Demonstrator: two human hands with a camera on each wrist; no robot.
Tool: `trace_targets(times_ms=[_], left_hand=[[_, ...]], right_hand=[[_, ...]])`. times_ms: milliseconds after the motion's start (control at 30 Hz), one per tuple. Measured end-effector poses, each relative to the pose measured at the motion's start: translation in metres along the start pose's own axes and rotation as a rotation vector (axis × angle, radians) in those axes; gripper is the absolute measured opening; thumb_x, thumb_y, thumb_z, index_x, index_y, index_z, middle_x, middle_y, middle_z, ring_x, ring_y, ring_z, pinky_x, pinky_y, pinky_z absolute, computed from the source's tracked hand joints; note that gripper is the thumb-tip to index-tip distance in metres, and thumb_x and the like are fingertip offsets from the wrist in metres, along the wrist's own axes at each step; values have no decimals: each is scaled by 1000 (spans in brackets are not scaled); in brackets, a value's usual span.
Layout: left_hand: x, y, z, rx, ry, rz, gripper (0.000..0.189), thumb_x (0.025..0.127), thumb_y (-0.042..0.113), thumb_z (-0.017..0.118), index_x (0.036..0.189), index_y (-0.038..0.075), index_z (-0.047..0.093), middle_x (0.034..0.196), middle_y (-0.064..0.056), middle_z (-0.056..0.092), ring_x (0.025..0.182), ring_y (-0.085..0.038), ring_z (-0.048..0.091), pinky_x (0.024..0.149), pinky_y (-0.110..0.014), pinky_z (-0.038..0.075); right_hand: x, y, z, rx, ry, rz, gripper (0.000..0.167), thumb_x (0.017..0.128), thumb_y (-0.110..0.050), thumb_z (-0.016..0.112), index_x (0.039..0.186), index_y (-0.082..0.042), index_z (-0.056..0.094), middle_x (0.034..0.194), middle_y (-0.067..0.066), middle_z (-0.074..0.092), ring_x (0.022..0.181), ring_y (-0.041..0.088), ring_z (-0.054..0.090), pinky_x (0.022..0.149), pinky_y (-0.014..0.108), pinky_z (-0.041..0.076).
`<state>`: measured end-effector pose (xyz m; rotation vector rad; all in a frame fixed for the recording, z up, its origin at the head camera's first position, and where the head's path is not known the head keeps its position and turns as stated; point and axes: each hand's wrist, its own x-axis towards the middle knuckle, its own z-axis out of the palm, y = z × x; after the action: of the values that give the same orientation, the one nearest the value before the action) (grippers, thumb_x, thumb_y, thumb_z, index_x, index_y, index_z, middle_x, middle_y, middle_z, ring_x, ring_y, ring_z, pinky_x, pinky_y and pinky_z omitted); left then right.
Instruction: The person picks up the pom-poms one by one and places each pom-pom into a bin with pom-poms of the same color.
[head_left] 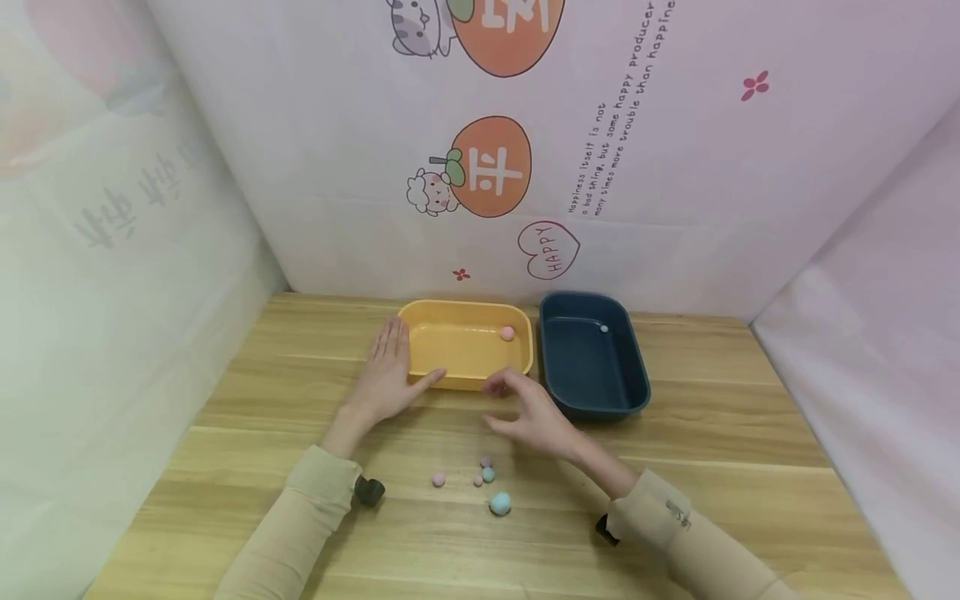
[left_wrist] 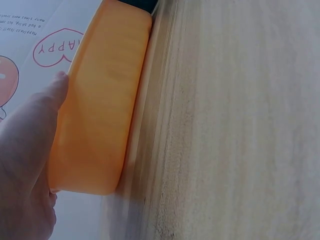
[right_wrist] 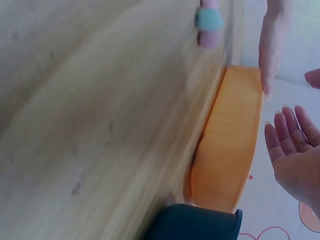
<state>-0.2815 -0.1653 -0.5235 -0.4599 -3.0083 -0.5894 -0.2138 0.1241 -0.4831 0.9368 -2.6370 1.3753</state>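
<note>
A yellow tray stands by the back wall with a pink ball in its right part. My left hand rests against the tray's left end, fingers straight and thumb spread along the front rim; the left wrist view shows the thumb at the rim. My right hand hovers at the tray's front right corner, fingers loosely bent and holding nothing. Nearer me lie a large light blue ball, a teal ball, a mauve ball and two pink balls.
Right of the yellow tray is a dark blue tray holding a small pale blue ball. Both trays stand on a wood-grain table. Printed white cloth hangs behind, with more cloth along both sides.
</note>
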Motion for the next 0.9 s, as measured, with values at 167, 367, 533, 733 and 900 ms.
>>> trace_targets(times_ms=[167,367,533,733,900], left_hand=[[-2,1,0,-24,1,3,120,105,80,45,172,-10,3,183,-30,-4,174,-44,-1,143,-55,6],[-2,2,-1,-25,6,7,120,105,78,49,172,-11,4,183,-31,-1,173,-45,-1,143,-56,6],[-1,3,-2,-27,5,10,120,105,77,50,172,-11,4,183,-31,-2,173,-45,-1,143,-57,6],[-2,3,-2,-22,1,7,120,105,78,48,172,-10,3,183,-32,-1,173,-45,-1,143,-57,5],[-2,3,-2,-25,10,12,119,104,77,50,172,-11,5,182,-32,0,173,-46,0,143,-57,6]], right_hand=[[-7,-1,8,15,-7,-20,39,92,-3,86,126,-2,67,122,18,73,112,31,70,102,49,62],[-13,-6,18,72,-53,-62,40,92,-3,85,127,0,67,122,21,72,114,33,69,104,43,60],[-18,-9,28,112,-130,-58,41,95,-6,82,132,0,65,127,21,71,118,37,68,108,46,59],[-23,6,48,123,-204,-140,39,100,-15,78,132,1,63,125,18,71,113,29,68,92,40,63],[-24,-3,53,154,-293,-50,40,100,-21,80,130,0,65,126,16,71,115,31,68,99,37,61]])
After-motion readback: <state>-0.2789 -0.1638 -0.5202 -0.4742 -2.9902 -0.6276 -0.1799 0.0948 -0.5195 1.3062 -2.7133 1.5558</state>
